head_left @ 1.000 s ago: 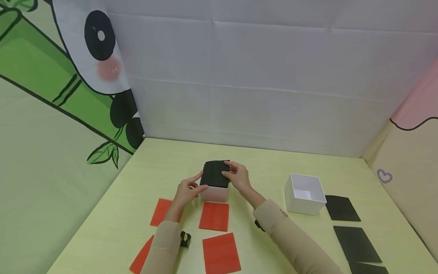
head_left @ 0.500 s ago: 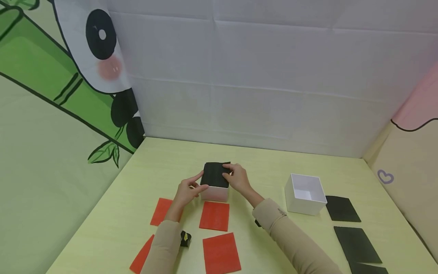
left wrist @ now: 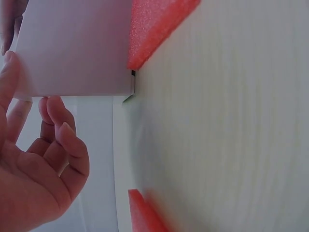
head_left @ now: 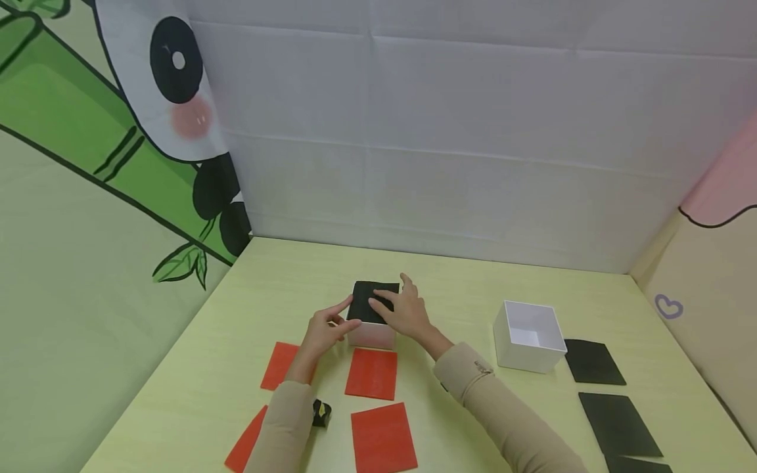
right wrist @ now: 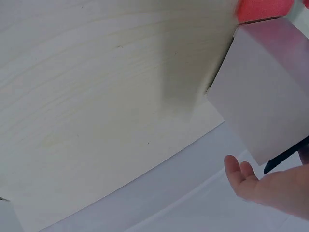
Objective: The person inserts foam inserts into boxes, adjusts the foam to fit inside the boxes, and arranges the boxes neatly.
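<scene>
Black sheet (head_left: 374,301): lying across the top of the white box (head_left: 370,334) at mid-counter (head_left: 284,282).
Right hand (head_left: 401,314): fingers straight and spread, pressing the sheet flat.
Left hand (head_left: 322,332): fingers loosely curled, thumb and forefinger touching the box's left wall.
Risk: an off-centre press is likely tipping the sheet in crooked (foam bends easily) or sliding the light box onto the red sheet (head_left: 371,373).

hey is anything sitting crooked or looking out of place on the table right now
Only the black foam sheet: it lies over the top of the left white box, under the right hand, not down inside. The other sheets lie flat on the table.
</scene>
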The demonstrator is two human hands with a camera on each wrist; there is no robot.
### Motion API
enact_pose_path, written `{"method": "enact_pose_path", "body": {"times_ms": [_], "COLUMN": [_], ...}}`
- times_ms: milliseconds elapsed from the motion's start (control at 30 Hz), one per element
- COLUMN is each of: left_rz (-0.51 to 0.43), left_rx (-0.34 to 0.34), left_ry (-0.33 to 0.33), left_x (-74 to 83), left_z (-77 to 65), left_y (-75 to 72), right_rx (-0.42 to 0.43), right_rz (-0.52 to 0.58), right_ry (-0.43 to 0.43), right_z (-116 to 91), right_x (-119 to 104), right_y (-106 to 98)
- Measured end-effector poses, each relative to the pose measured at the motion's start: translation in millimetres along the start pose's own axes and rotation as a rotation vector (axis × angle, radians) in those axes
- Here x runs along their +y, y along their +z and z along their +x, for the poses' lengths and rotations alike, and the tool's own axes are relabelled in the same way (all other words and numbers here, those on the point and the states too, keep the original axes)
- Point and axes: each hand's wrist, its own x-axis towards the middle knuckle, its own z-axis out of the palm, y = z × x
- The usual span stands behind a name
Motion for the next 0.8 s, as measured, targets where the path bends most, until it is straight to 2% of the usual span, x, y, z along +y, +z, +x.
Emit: {"method": "enact_pose_path", "body": {"times_ms": [267,433,567,633,700,800], "left_rz": [0.005,-0.010,-0.001,0.001,0.000,-0.010], "left_rx": [0.009,0.012,0.014,0.015,0.019,0.021], "left_ry": [0.009,0.020,0.009,-0.001,-0.008,-0.007], "left_x": [-0.6,0.0,-1.3,-2.0,-1.9,-3.6], "left_z": [0.8,0.3,0.5,0.8,1.0,1.3], "left_y": [1.5,1.0,1.1,1.3,1.2,1.1], "right_rx": [-0.059,-0.105,-0.074,-0.033,0.000,0.002], "right_rz": [-0.031,-0.021,-0.034,-0.063,-0.110,-0.200], "right_ry": [0.061,0.067,0.045,0.024,0.009,-0.009], "right_z": [1,0,-1,-1,-1,-1], "right_x": [-4,-3,-2,-1,0,2], "right_y": [0,1,-4,-8,-13,-17]}}
